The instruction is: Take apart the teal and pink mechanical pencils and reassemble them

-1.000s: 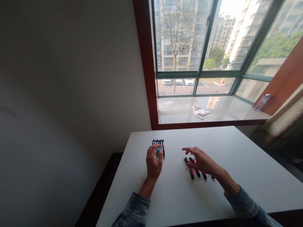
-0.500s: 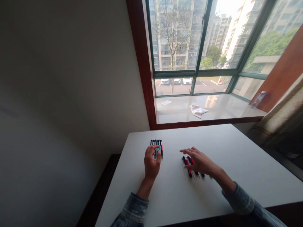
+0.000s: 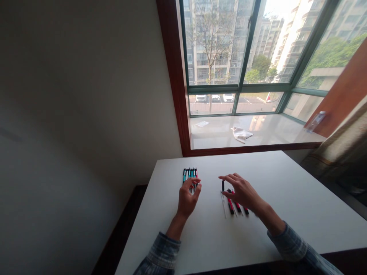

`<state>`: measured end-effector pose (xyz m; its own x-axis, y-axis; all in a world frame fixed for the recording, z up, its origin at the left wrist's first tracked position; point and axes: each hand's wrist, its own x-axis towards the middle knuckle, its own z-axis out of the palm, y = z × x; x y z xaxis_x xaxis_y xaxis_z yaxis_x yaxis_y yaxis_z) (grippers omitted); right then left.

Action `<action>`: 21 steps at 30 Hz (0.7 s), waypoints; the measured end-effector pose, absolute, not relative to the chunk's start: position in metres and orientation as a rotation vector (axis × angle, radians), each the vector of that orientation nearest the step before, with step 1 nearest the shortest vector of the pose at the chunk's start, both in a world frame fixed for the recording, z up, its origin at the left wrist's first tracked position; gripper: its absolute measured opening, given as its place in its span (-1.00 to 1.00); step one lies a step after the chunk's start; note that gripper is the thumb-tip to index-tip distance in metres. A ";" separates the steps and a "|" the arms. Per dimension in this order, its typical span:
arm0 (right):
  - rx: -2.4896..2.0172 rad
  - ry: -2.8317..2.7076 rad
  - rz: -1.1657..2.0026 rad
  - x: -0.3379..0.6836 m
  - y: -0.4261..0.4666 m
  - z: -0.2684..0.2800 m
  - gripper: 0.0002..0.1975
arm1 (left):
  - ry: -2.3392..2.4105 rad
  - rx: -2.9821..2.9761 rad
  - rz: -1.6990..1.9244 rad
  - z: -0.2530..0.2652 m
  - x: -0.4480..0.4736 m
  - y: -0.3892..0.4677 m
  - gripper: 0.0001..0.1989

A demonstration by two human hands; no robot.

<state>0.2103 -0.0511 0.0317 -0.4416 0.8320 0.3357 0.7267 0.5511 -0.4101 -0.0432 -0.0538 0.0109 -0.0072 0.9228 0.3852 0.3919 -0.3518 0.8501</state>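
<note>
My right hand pinches a short black pen part upright between thumb and index finger, just above the table. Beneath and beside this hand lie red-and-black pen barrels and thin white refills, partly covered by the fingers. A row of pens in teal, white, black and red lies side by side farther left. In front of that row hovers my left hand, its fingers curved and the thumb apart from them, with nothing seen between them. It hides the pens' lower ends.
The white table reaches to a wall on the left and a window ledge at the back. On the ledge lie a crumpled cloth and a white paper. A clear bottle stands at its right end near a curtain.
My right hand has taken up the black pen part from among the red-and-black pieces. My left hand has shifted slightly right, and the view has turned a little.
</note>
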 end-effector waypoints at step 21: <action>-1.212 -2.184 0.349 0.210 -0.052 0.012 -0.87 | 1.028 1.467 1.070 -0.001 -0.036 -0.052 -0.81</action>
<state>0.2102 -0.0521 0.0115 -0.3954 0.8354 0.3817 0.6747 0.5462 -0.4964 -0.0362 -0.0523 -0.0007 0.2449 0.9633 0.1099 0.0709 -0.1308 0.9889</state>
